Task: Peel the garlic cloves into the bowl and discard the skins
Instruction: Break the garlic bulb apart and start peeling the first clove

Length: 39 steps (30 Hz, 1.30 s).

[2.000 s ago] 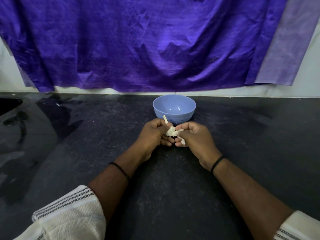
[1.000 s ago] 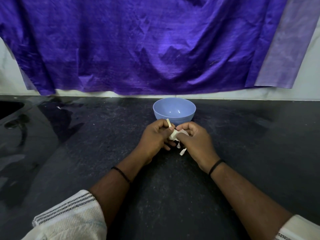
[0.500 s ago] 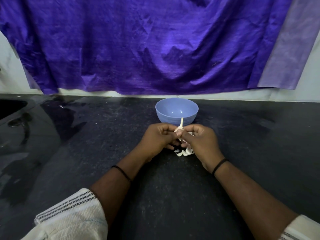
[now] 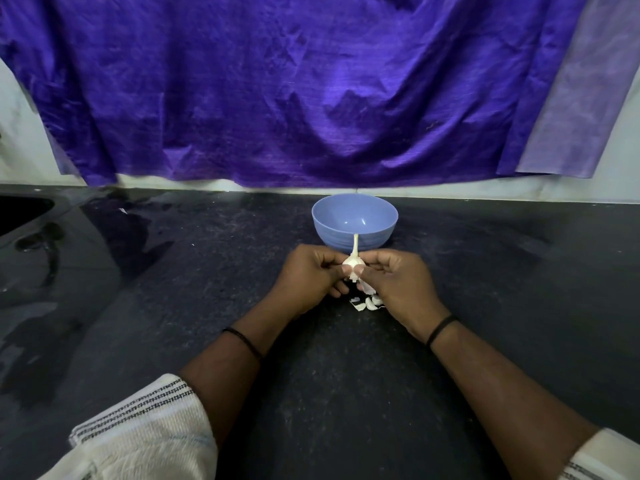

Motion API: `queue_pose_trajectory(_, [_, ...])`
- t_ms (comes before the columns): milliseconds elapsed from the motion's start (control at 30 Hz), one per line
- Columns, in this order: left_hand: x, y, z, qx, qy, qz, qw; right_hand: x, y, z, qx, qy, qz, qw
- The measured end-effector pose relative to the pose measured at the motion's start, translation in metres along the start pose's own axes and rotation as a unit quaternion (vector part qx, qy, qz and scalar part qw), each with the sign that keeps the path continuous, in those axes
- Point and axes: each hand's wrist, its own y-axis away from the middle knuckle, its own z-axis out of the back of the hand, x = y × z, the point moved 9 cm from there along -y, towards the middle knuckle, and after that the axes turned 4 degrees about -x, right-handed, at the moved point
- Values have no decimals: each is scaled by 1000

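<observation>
A small white garlic bulb (image 4: 353,261) with its stem pointing up is pinched between my left hand (image 4: 308,278) and my right hand (image 4: 398,282), just above the dark counter. Both thumbs press on the bulb's near side. Directly behind it stands a blue bowl (image 4: 354,216) that looks empty inside. A few white skin pieces (image 4: 365,304) lie on the counter below my hands, partly hidden by my right hand.
The black stone counter (image 4: 346,393) stretches wide on both sides. A sink opening (image 4: 20,211) sits at the far left. A purple cloth (image 4: 294,88) hangs on the wall behind the bowl.
The bulb has turned so its stem now points straight up. Skin pieces have dropped from my hands onto the counter. Both hands stayed in front of the bowl.
</observation>
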Motion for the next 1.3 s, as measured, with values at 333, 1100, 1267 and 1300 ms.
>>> queue_pose_trajectory(333, [3,-1,1,-18,-7,-7,1000,2,1,-1,15,-9,-10,1000])
queue_pose_trajectory(1100, [-10,2,-4,-3,-92,-76,993,27,7,3,-43,224,152,962])
queue_pose_trajectory(1267, [-11,0,-6,-28,-120,-96,988,29,8,2,-67,270,188,942])
queue_pose_trajectory(1300, [-12,1,-6,-29,-121,-99,987,29,8,2,-71,275,190,940])
